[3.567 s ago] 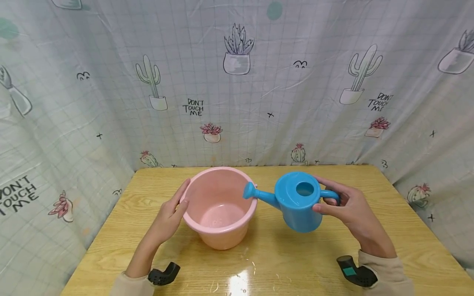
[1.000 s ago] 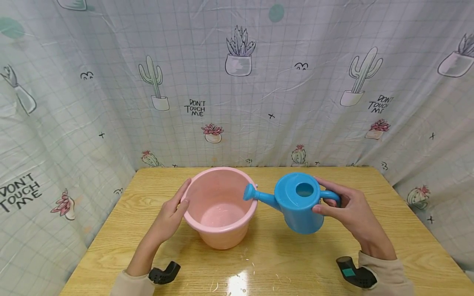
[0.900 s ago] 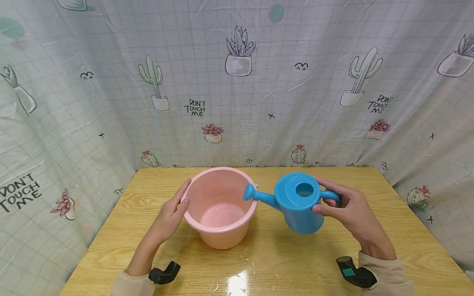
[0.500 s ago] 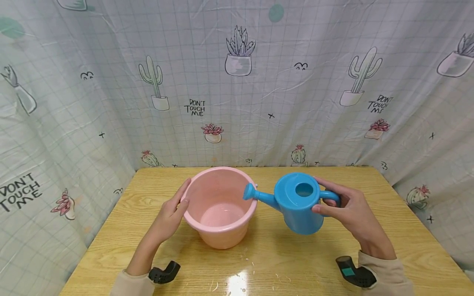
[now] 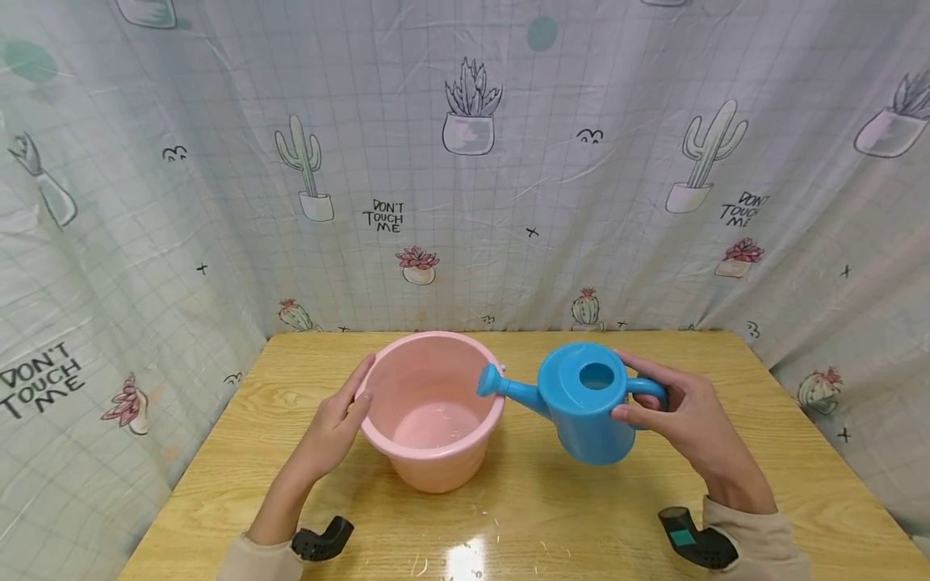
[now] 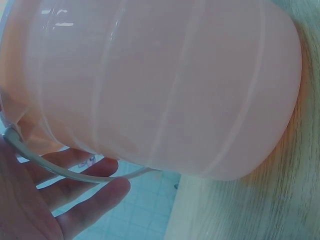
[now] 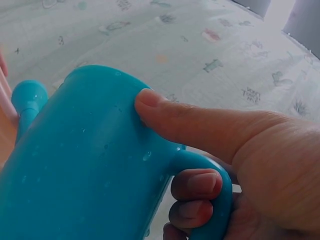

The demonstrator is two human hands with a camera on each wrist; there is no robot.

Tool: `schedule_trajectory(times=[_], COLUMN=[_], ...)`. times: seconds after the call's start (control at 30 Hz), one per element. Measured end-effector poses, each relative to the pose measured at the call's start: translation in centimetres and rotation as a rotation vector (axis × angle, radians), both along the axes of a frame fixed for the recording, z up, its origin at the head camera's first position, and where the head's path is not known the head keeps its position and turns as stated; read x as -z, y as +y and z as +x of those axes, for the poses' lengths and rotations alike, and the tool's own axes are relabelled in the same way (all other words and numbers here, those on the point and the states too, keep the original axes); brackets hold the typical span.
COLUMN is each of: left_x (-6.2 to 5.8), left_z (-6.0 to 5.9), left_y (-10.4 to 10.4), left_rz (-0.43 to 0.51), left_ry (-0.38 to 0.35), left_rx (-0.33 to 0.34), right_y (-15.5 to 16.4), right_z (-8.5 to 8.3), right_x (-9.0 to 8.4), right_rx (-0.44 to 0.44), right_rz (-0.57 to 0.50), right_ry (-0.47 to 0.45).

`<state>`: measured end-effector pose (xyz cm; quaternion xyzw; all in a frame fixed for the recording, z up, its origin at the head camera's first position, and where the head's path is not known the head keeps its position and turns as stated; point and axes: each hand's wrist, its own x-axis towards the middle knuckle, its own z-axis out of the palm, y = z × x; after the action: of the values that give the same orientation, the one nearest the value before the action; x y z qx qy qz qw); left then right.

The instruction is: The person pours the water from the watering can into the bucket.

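Note:
A pink bucket [image 5: 434, 468] stands upright on the wooden table. My left hand [image 5: 327, 428] holds its left rim, thumb over the edge. In the left wrist view, fingers of that hand [image 6: 92, 200] lie by the bucket's thin handle [image 6: 65, 172]. My right hand [image 5: 690, 411] grips a blue watering can [image 5: 592, 432] by its looped handle [image 7: 217, 200], thumb pressed on the can's body. The can is tilted slightly, and its spout head [image 5: 490, 379] overlaps the bucket's right rim. Water drops cling to the can in the right wrist view.
Small wet spots and a bright reflection show on the table [image 5: 538, 516] near its front. A curtain [image 5: 530, 186] with printed cacti surrounds the table at the back and sides. Black devices sit on both wrists, the right one [image 5: 697, 537] with a green patch.
The head view has tipped up slightly, so everything appears a little lower. Both hands, the bucket and the watering can stay in nearly the same places relative to each other.

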<state>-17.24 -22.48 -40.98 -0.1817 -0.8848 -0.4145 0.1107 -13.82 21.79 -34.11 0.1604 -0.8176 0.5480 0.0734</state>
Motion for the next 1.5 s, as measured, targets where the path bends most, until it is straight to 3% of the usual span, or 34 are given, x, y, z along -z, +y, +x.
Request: schedule_trajectory(times=[1.5], left_x=[0.04], left_z=[0.07], left_y=[0.07], left_rz=[0.004], left_ry=[-0.006], left_rx=[-0.007], right_y=[-0.05], right_z=[0.05], right_x=[-0.06], right_rx=[0.015], right_rz=[0.039], right_ry=[0.046])
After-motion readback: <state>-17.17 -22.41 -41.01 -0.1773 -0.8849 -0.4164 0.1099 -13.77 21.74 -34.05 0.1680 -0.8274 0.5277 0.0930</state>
